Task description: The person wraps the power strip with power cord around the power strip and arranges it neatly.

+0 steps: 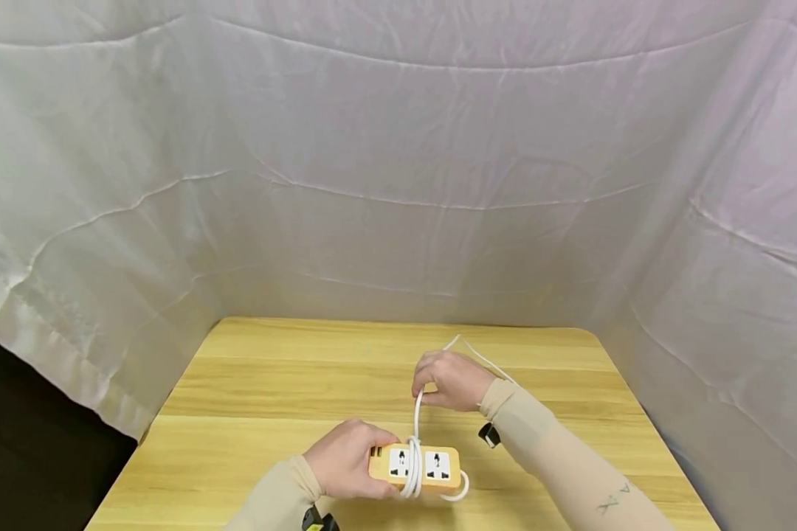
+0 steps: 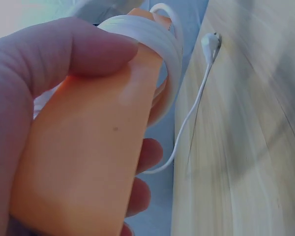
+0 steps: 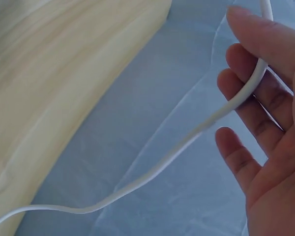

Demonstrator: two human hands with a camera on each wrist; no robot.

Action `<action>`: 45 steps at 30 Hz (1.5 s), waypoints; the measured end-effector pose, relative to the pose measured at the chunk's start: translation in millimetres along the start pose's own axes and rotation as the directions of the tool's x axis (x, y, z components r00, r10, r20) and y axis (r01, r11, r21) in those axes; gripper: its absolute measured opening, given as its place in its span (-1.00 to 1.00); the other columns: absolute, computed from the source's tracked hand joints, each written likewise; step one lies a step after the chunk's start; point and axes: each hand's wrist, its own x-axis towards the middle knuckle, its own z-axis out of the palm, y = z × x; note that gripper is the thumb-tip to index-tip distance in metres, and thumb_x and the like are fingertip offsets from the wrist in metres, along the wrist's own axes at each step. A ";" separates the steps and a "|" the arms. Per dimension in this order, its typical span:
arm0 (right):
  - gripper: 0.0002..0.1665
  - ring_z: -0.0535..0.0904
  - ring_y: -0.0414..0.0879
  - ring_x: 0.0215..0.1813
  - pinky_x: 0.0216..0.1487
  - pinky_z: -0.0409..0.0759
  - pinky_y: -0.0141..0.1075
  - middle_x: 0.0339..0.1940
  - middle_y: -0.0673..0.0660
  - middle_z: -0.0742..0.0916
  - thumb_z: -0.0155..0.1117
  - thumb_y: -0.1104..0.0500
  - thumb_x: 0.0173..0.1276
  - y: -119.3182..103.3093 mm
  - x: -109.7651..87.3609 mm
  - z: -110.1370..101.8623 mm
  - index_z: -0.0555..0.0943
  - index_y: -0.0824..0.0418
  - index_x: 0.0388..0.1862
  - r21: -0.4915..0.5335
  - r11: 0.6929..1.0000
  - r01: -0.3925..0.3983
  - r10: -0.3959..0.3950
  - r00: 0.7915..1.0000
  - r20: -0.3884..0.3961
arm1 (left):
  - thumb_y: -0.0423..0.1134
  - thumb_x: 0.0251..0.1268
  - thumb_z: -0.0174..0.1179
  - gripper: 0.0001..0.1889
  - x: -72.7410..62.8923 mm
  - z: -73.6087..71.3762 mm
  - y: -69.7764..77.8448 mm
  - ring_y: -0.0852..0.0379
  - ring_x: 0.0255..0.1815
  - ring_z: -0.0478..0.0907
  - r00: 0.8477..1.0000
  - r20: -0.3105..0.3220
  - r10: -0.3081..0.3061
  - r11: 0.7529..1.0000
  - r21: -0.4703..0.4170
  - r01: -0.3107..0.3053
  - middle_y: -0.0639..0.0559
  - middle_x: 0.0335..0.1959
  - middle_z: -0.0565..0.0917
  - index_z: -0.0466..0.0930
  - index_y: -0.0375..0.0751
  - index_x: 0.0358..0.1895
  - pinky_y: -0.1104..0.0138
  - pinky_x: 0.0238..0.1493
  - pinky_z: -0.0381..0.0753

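Observation:
A yellow-orange power strip (image 1: 449,459) with white socket faces and USB ports is in my left hand (image 1: 350,459), which grips its left end. Several turns of white cord (image 1: 414,472) wrap round the strip's middle, and a small loop sticks out at its right end. Above and to the right, my right hand (image 1: 457,380) holds the cord between thumb and fingers, with a length running up from the strip. In the left wrist view, the thumb presses on the strip (image 2: 83,152) beside the wraps. The cord (image 3: 182,145) crosses the fingers in the right wrist view.
In the left wrist view, a white plug (image 2: 210,46) on the cord's end lies by the wooden table (image 2: 246,147). Pale grey curtains (image 1: 398,147) enclose the table's back and sides. A dark area (image 1: 33,435) shows at the left.

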 end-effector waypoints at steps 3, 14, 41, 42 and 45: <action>-0.86 0.58 -0.27 -0.21 -0.11 0.55 -0.40 -0.37 -0.16 0.69 0.51 0.20 0.06 1.9 0.8 -1.1 0.70 -0.01 -0.42 -0.036 0.998 0.052 -0.054 0.997 -0.055 | -0.04 -0.11 0.47 -0.73 -0.2 0.3 0.0 0.53 -0.65 0.30 1.000 0.006 -0.018 1.000 0.013 0.018 0.45 -0.59 0.49 0.63 0.06 -0.32 0.61 -0.64 0.34; -0.87 0.58 -0.22 -0.28 -0.16 0.56 -0.28 -0.39 -0.11 0.67 0.46 0.23 0.14 8.8 -0.8 -25.4 0.66 0.05 -0.39 -0.103 0.993 0.063 -0.088 0.959 -0.268 | -0.04 -0.22 0.49 -0.72 -3.7 9.5 -6.9 0.49 -0.65 0.31 0.992 0.030 -0.123 0.987 0.111 0.119 0.47 -0.60 0.48 0.67 0.08 -0.35 0.58 -0.61 0.34; -0.77 0.47 -0.39 -0.51 -0.50 0.45 -0.54 -0.50 -0.17 0.63 0.51 0.30 -0.02 -35.0 1.6 -53.5 0.65 0.00 -0.50 -0.144 0.981 0.127 -0.171 0.921 -0.350 | 0.07 -0.05 0.41 -0.66 5.0 18.1 -20.0 0.37 -0.66 0.39 0.918 -0.167 -0.359 0.928 0.040 0.371 0.36 -0.61 0.50 0.63 -0.05 -0.29 0.45 -0.64 0.40; -0.77 0.47 -0.39 -0.52 -0.50 0.45 -0.54 -0.50 -0.17 0.63 0.51 0.31 -0.02 -36.5 1.6 -52.9 0.65 0.00 -0.51 -0.146 0.980 0.135 -0.180 0.917 -0.355 | 0.08 -0.05 0.41 -0.66 5.1 17.4 -20.0 0.36 -0.65 0.39 0.915 -0.176 -0.364 0.926 0.041 0.376 0.35 -0.60 0.50 0.63 -0.05 -0.29 0.44 -0.64 0.40; -0.76 0.44 -0.40 -0.52 -0.50 0.43 -0.57 -0.50 -0.18 0.62 0.50 0.31 -0.02 -41.5 1.3 -51.6 0.63 0.01 -0.53 -0.140 0.980 0.142 -0.185 0.912 -0.365 | 0.08 -0.04 0.41 -0.65 5.4 14.6 -20.4 0.36 -0.65 0.39 0.906 -0.200 -0.374 0.922 0.031 0.387 0.34 -0.59 0.50 0.62 -0.05 -0.29 0.43 -0.64 0.39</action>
